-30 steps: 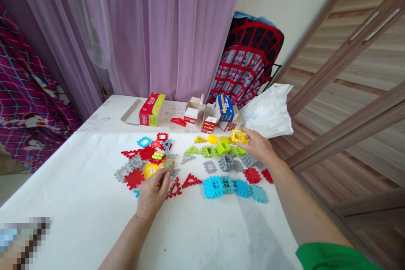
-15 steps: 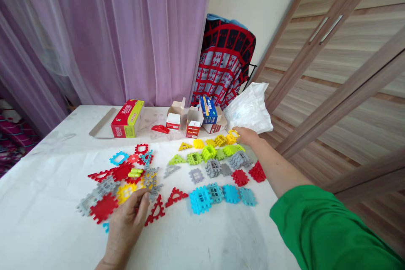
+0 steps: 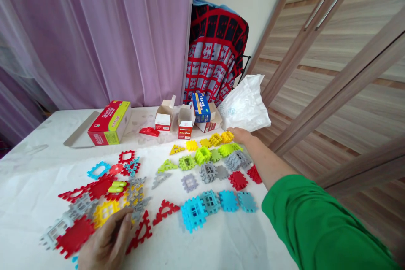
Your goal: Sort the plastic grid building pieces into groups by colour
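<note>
My right hand [image 3: 239, 135] reaches to the far right of the table, its fingers closed at a yellow interlocking building piece [image 3: 227, 137] at the end of the yellow row. My left hand [image 3: 106, 238] is low at the left, thumb and fingers curled together; what they hold, if anything, is hidden. Beside it lie a yellow window piece [image 3: 106, 212], a red square piece [image 3: 75, 236] and a red triangle piece [image 3: 141, 231]. Sorted rows of green pieces [image 3: 202, 155], grey pieces [image 3: 208, 172] and blue pieces [image 3: 193, 214] lie nearer me than the yellow ones.
At the back stand an open red-and-green box [image 3: 109, 123], small open cartons [image 3: 163, 116] and a blue box [image 3: 201, 107]. A white plastic bag [image 3: 245, 103] sits at the far right corner. Lime-green cylinders [image 3: 117, 187] rest on the mixed left pile.
My view has shifted, so the table's contents sit further left. The yellow piece at my right hand has come down against the yellow row. My left hand remains curled beside the mixed pile.
</note>
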Demonstrator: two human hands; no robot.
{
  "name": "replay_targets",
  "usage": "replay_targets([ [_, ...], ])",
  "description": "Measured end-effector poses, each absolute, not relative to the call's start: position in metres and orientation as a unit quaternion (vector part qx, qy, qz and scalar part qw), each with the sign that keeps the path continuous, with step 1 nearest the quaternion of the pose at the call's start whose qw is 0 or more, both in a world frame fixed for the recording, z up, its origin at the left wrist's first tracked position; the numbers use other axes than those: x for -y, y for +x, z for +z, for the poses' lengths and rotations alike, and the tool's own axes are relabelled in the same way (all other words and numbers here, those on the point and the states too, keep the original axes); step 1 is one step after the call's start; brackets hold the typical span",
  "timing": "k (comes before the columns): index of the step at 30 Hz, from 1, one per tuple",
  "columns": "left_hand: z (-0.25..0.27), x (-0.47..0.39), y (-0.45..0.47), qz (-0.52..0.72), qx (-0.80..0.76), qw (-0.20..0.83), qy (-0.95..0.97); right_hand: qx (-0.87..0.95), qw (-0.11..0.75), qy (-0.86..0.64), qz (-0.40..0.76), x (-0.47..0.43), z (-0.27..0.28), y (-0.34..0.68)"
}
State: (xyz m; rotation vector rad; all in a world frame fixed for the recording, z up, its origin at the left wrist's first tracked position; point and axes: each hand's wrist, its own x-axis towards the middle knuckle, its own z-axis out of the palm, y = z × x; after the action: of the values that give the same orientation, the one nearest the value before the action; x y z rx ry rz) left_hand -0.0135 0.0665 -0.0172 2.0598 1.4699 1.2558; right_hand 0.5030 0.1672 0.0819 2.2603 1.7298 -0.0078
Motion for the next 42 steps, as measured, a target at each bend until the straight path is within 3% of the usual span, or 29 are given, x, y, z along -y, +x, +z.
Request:
replay_targets([
  [18,-0.013,-0.065,-0.013,0.401,-0.547,0.206,0.705,-0.577,0.145,0.803,-0.026,-0.172,0.078,0.504],
  [28,-0.02,-0.066,-0.011,0.446,-0.542,0.222,0.676,-0.581,0.072,0.81,0.024,-0.131,0.092,0.47],
  [30,-0.017,-0.064,-0.007,0.475,-0.547,0.25,0.643,-0.601,0.003,0.799,0.039,-0.118,0.089,0.455],
  [36,0.016,-0.068,-0.003,0.603,-0.546,0.38,0.44,-0.594,-0.428,0.681,-0.028,-0.078,0.064,0.378],
  [39,0.027,-0.068,-0.018,0.638,-0.545,0.384,0.387,-0.573,-0.523,0.626,-0.082,-0.057,0.061,0.329],
  [42,0.023,-0.061,-0.042,0.625,-0.573,0.339,0.409,-0.584,-0.545,0.592,-0.11,-0.043,0.068,0.294],
])
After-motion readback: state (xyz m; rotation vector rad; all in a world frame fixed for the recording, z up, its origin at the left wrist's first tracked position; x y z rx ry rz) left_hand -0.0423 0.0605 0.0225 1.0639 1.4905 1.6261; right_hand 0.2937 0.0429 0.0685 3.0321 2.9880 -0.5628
